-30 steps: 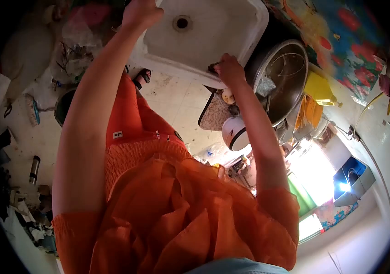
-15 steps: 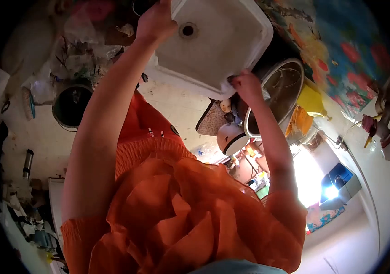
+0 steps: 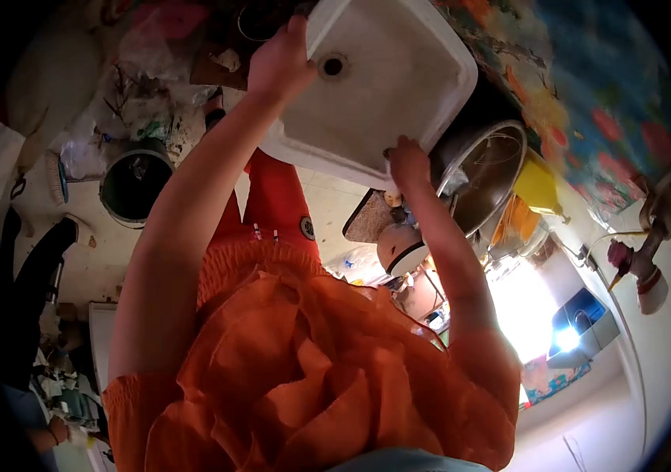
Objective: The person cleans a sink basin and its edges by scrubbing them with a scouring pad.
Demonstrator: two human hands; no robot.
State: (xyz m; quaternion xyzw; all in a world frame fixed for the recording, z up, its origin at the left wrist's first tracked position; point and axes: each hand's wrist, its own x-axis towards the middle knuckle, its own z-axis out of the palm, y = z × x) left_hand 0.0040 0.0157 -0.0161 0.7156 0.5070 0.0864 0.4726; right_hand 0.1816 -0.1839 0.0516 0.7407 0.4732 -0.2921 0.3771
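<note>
The white basin (image 3: 383, 94) lies ahead of me, between my two hands, past the legs of my red trousers (image 3: 279, 208). My left hand (image 3: 282, 61) is at its left edge, thumb side toward the drain hole (image 3: 333, 66), which sits just to the right of my knuckles. The fingers are bent over the rim; how firmly they grasp it, I cannot tell, since the far side is hidden. My right hand (image 3: 411, 167) is at the near right corner of the basin, lower than the left, with its fingers drawn in on a small dark piece (image 3: 388, 153), too small to make out. It shows just against the inner edge of the rim.

Right of that hand, near the basin, stands a large metal bowl (image 3: 502, 179) with a clear plastic wad in it, and a yellow container (image 3: 537, 187) just beyond. Below my right wrist is a white pot (image 3: 400, 248) with a dark rim, beside a speckled board (image 3: 370, 218). Well to the left, a dark bucket (image 3: 136, 206) stands on the floor (image 3: 92, 263).
</note>
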